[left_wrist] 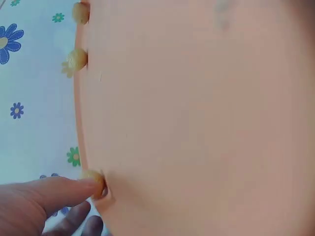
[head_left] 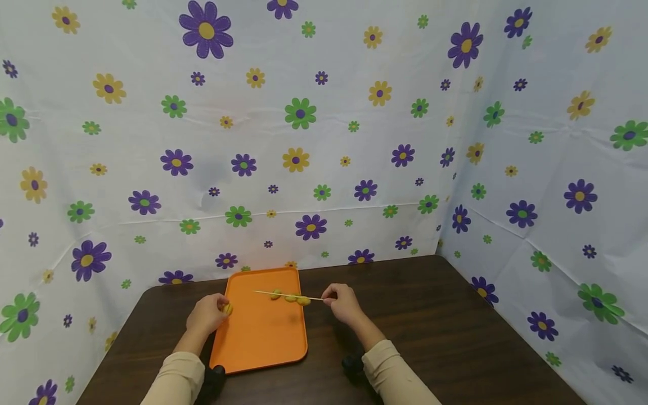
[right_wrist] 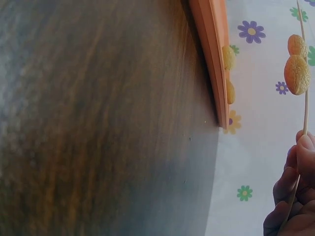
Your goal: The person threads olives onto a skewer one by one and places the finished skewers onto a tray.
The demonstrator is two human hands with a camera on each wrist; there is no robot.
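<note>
My right hand (head_left: 343,304) grips a thin wooden skewer (head_left: 260,292) near its right end. Two wrinkled yellow oval pieces, like small potatoes, are threaded on the skewer; the larger potato-like piece (right_wrist: 297,74) touches the smaller one (right_wrist: 297,45). The skewer points left above the orange tray (head_left: 258,337). At the tray's left edge, my left hand (head_left: 206,314) pinches another potato-like piece (left_wrist: 97,185) with the thumb on it. In the left wrist view, two more potato-like pieces, one upper (left_wrist: 80,13) and one lower (left_wrist: 76,59), lie by the tray's far edge.
The tray lies on a dark brown wooden table (head_left: 415,315). A white cloth with purple, yellow and green flowers (head_left: 344,185) hangs behind the table and along its right side. Dark wrist devices sit under both forearms.
</note>
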